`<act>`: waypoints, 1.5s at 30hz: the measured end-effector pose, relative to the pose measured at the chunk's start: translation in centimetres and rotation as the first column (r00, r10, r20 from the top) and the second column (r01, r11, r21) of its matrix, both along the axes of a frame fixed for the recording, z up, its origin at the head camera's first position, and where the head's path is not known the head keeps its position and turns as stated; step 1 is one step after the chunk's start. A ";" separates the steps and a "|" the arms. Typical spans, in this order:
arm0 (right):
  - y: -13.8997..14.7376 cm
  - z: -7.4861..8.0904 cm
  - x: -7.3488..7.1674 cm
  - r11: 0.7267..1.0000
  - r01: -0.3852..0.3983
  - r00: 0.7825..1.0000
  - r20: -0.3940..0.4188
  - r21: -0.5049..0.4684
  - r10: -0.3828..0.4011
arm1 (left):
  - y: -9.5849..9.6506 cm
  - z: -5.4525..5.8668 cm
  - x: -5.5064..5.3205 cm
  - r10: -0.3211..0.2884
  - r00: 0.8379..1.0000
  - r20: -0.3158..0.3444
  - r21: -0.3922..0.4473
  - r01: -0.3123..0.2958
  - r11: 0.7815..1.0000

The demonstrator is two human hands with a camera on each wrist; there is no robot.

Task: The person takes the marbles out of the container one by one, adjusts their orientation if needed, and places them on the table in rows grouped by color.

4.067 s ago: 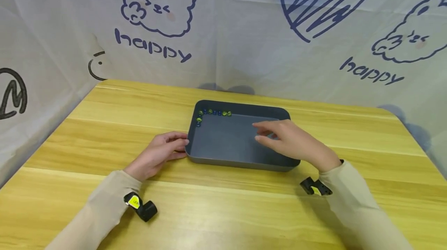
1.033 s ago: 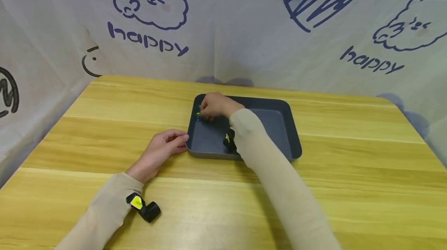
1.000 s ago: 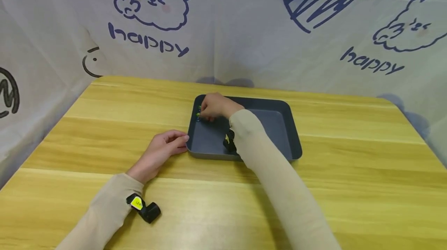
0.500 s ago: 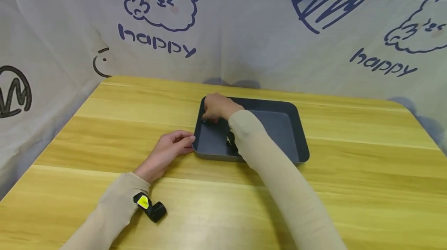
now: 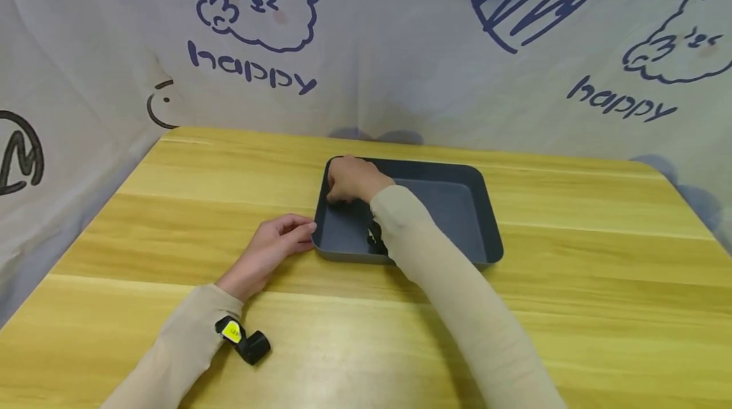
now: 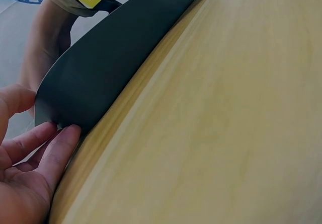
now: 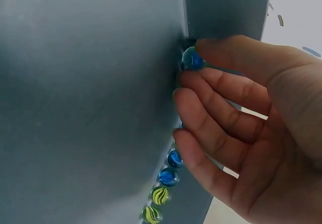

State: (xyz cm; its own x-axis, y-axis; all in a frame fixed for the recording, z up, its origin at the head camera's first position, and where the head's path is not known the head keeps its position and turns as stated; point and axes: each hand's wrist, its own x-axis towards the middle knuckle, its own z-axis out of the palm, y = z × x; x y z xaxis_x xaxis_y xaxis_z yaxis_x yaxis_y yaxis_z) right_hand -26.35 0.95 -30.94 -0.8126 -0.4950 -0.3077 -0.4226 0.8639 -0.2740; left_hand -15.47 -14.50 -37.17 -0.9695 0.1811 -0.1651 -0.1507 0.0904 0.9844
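Note:
In the head view a dark grey tray (image 5: 457,212) lies on the wooden table. My right hand (image 5: 354,179) reaches into its back left corner and hides the marbles there. The right wrist view shows that hand's thumb and index fingertip pinching a clear and blue marble (image 7: 193,59), low beside the tray's wall. Along the wall runs a row of marbles, among them a blue one (image 7: 168,176) and a yellow striped one (image 7: 160,195). My left hand (image 5: 271,247) rests at the tray's front left corner, its fingertips (image 6: 68,133) touching the outer wall.
A white cloth (image 5: 400,47) with drawn bears and lettering hangs behind the table (image 5: 572,282). Black cameras sit on both wrists, the left one (image 5: 251,347) close over the tabletop. My right forearm (image 5: 457,295) crosses the tray's front edge.
My right hand has come from the tray's right side to its back left corner, then slipped slightly along the left wall, covering the marbles. The left hand has stayed at the tray.

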 end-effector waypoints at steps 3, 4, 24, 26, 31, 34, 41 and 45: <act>0.1 0.0 0.1 1.000 -0.010 1.000 0.003 -0.012 0.010 | 0.0 -0.1 0.0 -0.001 1.000 -0.003 0.005 0.001 1.000; 0.2 0.1 0.1 1.000 -0.015 1.000 0.002 -0.020 0.015 | 0.1 -0.1 0.0 -0.002 1.000 -0.003 0.007 0.002 1.000; 2.9 2.9 1.6 0.946 -0.205 0.971 -0.169 -0.251 0.166 | -0.4 -0.1 0.2 -0.006 1.000 -0.001 -0.007 0.006 1.000; 3.1 3.2 2.0 0.937 -0.223 0.966 -0.193 -0.269 0.174 | -0.4 -0.2 0.2 -0.009 1.000 -0.002 -0.005 0.009 1.000; 3.8 3.8 3.1 0.910 -0.249 0.958 -0.224 -0.332 0.180 | -0.2 0.0 0.0 -0.014 1.000 0.000 -0.002 0.014 1.000; 4.1 4.0 3.7 0.889 -0.263 0.954 -0.237 -0.376 0.182 | -0.2 0.0 0.0 -0.011 1.000 0.005 -0.009 0.011 1.000; 5.0 4.2 5.0 0.846 -0.253 0.960 -0.232 -0.470 0.158 | -0.1 0.1 0.1 -0.013 1.000 -0.003 -0.001 0.013 1.000; 5.5 4.2 5.7 0.823 -0.270 0.954 -0.254 -0.500 0.159 | -0.2 0.2 0.1 -0.008 1.000 -0.002 -0.006 0.008 1.000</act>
State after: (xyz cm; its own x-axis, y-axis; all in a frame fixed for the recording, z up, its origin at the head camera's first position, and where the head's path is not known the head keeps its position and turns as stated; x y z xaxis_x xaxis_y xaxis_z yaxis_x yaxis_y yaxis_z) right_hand -20.63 6.40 -26.74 -0.6815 -0.7042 0.1991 -0.6717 0.4941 -0.5520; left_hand -15.38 -14.67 -37.02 -0.9683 0.1882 -0.1644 -0.1482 0.0973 0.9842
